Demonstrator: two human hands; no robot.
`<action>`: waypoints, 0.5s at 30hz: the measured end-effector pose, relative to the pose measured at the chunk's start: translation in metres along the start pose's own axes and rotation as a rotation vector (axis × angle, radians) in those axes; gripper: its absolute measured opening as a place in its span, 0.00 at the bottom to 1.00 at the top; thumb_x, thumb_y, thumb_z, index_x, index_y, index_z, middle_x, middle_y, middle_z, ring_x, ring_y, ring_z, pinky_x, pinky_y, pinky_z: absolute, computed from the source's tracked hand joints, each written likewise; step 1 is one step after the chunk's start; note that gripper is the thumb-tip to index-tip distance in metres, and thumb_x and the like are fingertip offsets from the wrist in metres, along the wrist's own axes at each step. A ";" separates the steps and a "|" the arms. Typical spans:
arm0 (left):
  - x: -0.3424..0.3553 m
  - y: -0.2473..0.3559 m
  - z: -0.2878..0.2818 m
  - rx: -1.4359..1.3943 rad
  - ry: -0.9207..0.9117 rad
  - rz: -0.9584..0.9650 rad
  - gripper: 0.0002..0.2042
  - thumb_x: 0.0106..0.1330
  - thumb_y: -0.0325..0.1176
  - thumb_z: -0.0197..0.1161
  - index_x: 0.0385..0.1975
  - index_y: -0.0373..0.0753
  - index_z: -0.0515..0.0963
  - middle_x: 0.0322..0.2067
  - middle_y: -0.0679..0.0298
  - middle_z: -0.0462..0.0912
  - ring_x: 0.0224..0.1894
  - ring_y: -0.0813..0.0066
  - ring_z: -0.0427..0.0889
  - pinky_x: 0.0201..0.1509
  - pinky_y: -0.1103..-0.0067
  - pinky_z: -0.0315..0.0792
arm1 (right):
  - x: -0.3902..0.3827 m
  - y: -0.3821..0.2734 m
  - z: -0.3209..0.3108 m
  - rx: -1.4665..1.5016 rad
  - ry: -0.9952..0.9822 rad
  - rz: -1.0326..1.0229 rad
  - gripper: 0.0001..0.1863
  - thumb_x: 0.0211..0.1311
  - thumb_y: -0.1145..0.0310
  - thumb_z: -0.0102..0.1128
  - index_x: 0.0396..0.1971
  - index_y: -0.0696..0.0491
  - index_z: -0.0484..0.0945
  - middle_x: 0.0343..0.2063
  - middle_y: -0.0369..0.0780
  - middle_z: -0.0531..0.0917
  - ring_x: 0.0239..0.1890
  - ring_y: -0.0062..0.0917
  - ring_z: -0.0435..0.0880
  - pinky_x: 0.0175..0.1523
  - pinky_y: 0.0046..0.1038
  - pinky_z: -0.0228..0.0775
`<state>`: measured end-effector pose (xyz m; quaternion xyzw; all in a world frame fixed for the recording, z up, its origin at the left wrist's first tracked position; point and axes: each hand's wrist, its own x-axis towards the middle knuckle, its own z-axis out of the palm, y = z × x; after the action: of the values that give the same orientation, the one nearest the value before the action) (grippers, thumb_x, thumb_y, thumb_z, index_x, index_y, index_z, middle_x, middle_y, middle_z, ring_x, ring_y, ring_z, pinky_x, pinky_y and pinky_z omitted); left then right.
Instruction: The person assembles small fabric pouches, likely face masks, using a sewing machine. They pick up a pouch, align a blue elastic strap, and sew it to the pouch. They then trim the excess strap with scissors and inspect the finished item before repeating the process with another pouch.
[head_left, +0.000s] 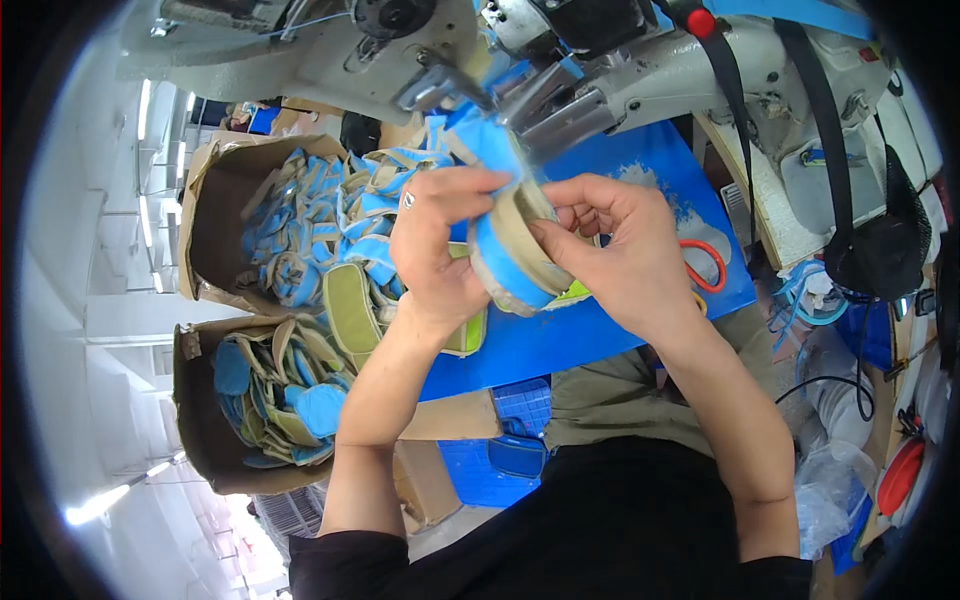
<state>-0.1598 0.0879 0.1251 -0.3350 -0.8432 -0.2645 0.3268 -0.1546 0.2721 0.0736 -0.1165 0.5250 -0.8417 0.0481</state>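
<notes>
A beige fabric band [510,262] with a blue stripe curves between my hands, below the sewing machine's needle area. My left hand [437,240] is closed on its left side, the fingers partly curled along it. The right hand [622,250] pinches the band's inner edge between thumb and fingers. Bright green fabric [575,292] peeks out under the band, beside the right palm. Blue fabric [485,140] runs up from the band to the machine [560,115], blurred there. Olive-green panels [350,312] with beige edging lie left of my left hand on the blue table [590,345].
A carton [210,225] at the left overflows with blue-and-beige strips [300,235]. Another carton [205,425] nearer me holds blue and olive pieces. Red-handled scissors [708,265] lie right of my right hand. Black straps [815,130] hang over the machine's right side.
</notes>
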 end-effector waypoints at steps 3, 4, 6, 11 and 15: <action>-0.001 0.004 -0.001 -0.046 0.002 -0.087 0.12 0.58 0.28 0.77 0.39 0.36 0.82 0.41 0.55 0.89 0.41 0.61 0.86 0.47 0.70 0.76 | -0.003 0.003 0.001 0.065 -0.017 0.001 0.13 0.59 0.79 0.74 0.45 0.61 0.87 0.28 0.31 0.83 0.31 0.11 0.80 0.34 0.19 0.74; -0.002 0.003 -0.003 -0.034 -0.014 -0.088 0.12 0.59 0.28 0.77 0.40 0.35 0.82 0.41 0.55 0.89 0.41 0.61 0.86 0.47 0.70 0.76 | -0.003 0.003 0.000 0.075 -0.030 0.005 0.14 0.59 0.79 0.74 0.45 0.61 0.86 0.28 0.31 0.82 0.32 0.11 0.80 0.35 0.19 0.74; -0.003 0.002 -0.008 -0.028 -0.045 -0.101 0.13 0.59 0.28 0.77 0.41 0.35 0.83 0.42 0.54 0.89 0.42 0.60 0.87 0.48 0.70 0.76 | -0.003 0.005 -0.001 0.104 -0.044 0.012 0.14 0.59 0.79 0.74 0.45 0.61 0.86 0.29 0.31 0.82 0.32 0.12 0.80 0.35 0.19 0.74; 0.000 0.015 -0.016 0.054 -0.110 -0.088 0.15 0.57 0.30 0.77 0.43 0.36 0.85 0.46 0.54 0.90 0.42 0.61 0.87 0.50 0.69 0.76 | -0.003 0.007 -0.003 0.123 -0.054 0.031 0.14 0.59 0.79 0.74 0.46 0.59 0.87 0.29 0.29 0.81 0.31 0.11 0.78 0.36 0.17 0.73; 0.004 0.021 -0.023 0.085 -0.162 -0.059 0.18 0.55 0.33 0.78 0.45 0.37 0.86 0.47 0.57 0.90 0.42 0.63 0.87 0.48 0.70 0.76 | -0.004 0.009 0.000 0.171 -0.056 0.051 0.14 0.61 0.78 0.74 0.47 0.59 0.87 0.29 0.29 0.81 0.31 0.10 0.77 0.36 0.16 0.72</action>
<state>-0.1382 0.0880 0.1477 -0.3159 -0.8869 -0.2099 0.2636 -0.1510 0.2689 0.0650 -0.1221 0.4525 -0.8783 0.0942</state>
